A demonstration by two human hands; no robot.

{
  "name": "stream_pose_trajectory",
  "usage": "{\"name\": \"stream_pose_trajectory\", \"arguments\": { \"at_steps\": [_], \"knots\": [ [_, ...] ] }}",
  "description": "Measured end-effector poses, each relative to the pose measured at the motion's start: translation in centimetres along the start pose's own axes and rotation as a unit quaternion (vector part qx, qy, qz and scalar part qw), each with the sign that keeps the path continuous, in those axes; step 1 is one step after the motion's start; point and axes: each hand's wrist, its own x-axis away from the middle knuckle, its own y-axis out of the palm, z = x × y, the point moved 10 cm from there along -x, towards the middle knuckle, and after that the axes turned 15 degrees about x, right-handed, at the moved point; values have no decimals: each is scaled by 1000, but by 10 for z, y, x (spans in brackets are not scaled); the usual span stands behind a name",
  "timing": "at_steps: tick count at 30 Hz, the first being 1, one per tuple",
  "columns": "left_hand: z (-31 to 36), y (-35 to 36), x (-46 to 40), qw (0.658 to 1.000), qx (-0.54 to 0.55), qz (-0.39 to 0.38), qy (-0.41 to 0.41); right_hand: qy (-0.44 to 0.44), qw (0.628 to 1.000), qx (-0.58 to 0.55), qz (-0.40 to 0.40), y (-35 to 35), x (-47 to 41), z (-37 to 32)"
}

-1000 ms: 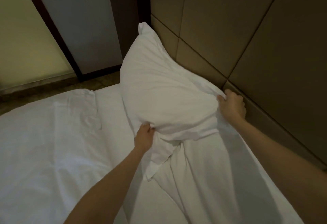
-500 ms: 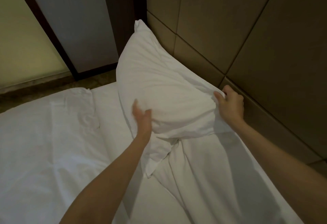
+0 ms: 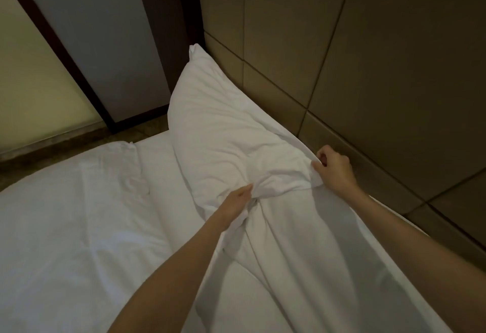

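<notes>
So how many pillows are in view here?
1. The pillow leans on the wall panels; the left hand holds its near end, the right hand pinches its corner. Others could be hidden under the bedding.

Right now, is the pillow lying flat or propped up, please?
Propped up: the pillow leans against the wall panels, its far corner raised.

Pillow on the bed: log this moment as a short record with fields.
pillow: white, lying along the panelled wall at the head of the bed
loose cloth: white, trails from the pillow's near end toward the camera
left hand: grips bunched loose cloth at the pillow's near end
right hand: fingers curled, pinching the cloth's edge beside the wall
bed: white sheet, creased
</notes>
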Motion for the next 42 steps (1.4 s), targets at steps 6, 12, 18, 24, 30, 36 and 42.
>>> {"name": "stream_pose_trajectory", "arguments": {
  "at_steps": [6,12,18,24,30,36,42],
  "knots": [
    [9,-24,84,992,67,95,43,-3,999,-33,-7,-22,70,11],
    [15,-28,164,989,51,113,84,25,996,-89,-7,-49,156,31],
    [6,-22,251,986,35,100,126,33,989,-142,1,-73,253,40],
    [-4,-24,314,983,15,95,155,50,992,-111,19,-79,330,59],
    [-25,-5,339,983,14,98,153,118,988,99,10,-98,362,139],
    [-55,56,336,988,20,80,134,190,924,328,-55,-111,365,238],
    [-75,110,327,990,9,63,123,164,902,390,-92,-77,351,278]
  ]
}}
